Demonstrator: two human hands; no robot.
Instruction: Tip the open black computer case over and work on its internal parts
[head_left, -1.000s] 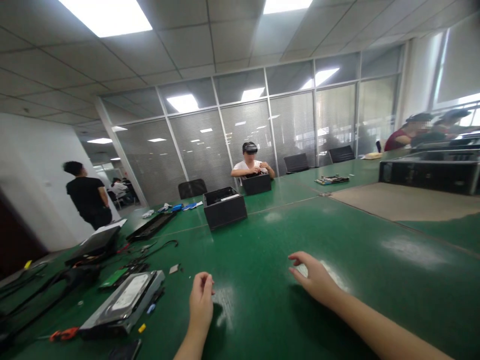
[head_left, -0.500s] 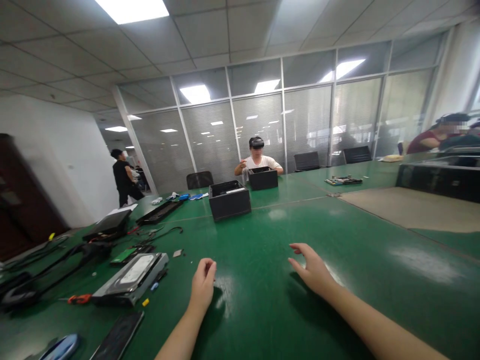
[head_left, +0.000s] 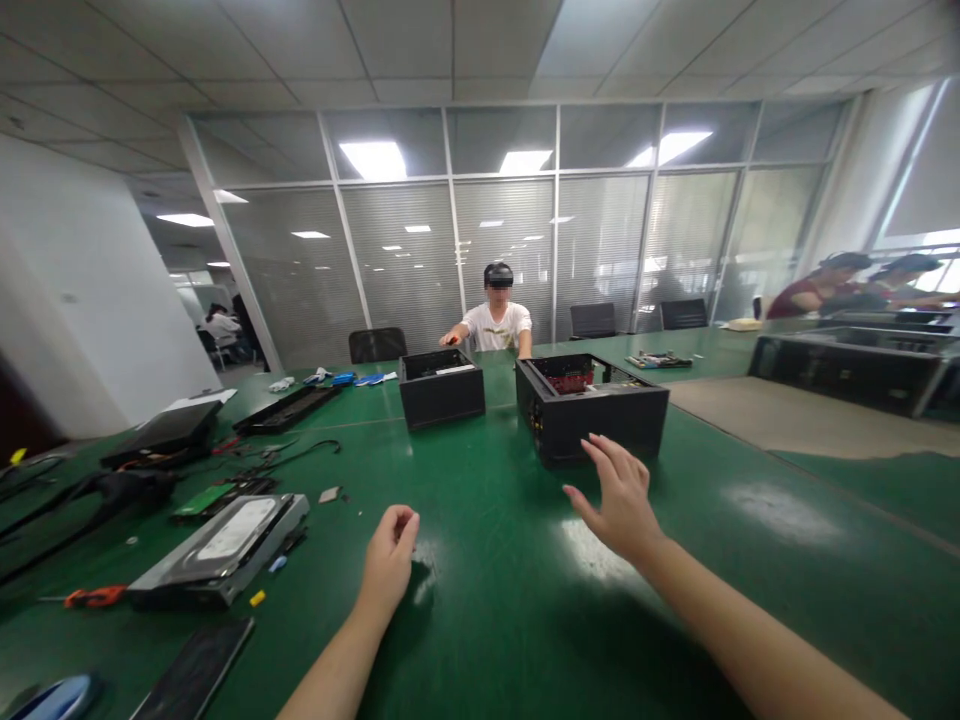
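My right hand (head_left: 619, 500) is raised over the green table, fingers stretched and thumb apart, with nothing in it. Just beyond it stands a black open-topped computer case (head_left: 600, 428) with a red board inside; the fingertips overlap its front face in view, and I cannot tell whether they touch. My left hand (head_left: 389, 555) rests near the table top, its fingers curled in toward the thumb, and no object shows in it. A second black case (head_left: 442, 395) sits further back, left of the first. To the left of my left hand lies a hard drive (head_left: 232, 540) in a metal bracket.
Across the table (head_left: 480, 600) sits a person (head_left: 498, 320) with one arm stretched toward the nearer case. An orange-handled screwdriver (head_left: 96, 597), a black flat panel (head_left: 196, 672), cables and a long black tray (head_left: 288, 408) cover the left. A large dark case (head_left: 840, 372) stands at right.
The nearer case has come across the table toward me from the seated person. My right hand has lifted and spread its fingers; my left hand keeps its curled pose. The view has turned slightly.
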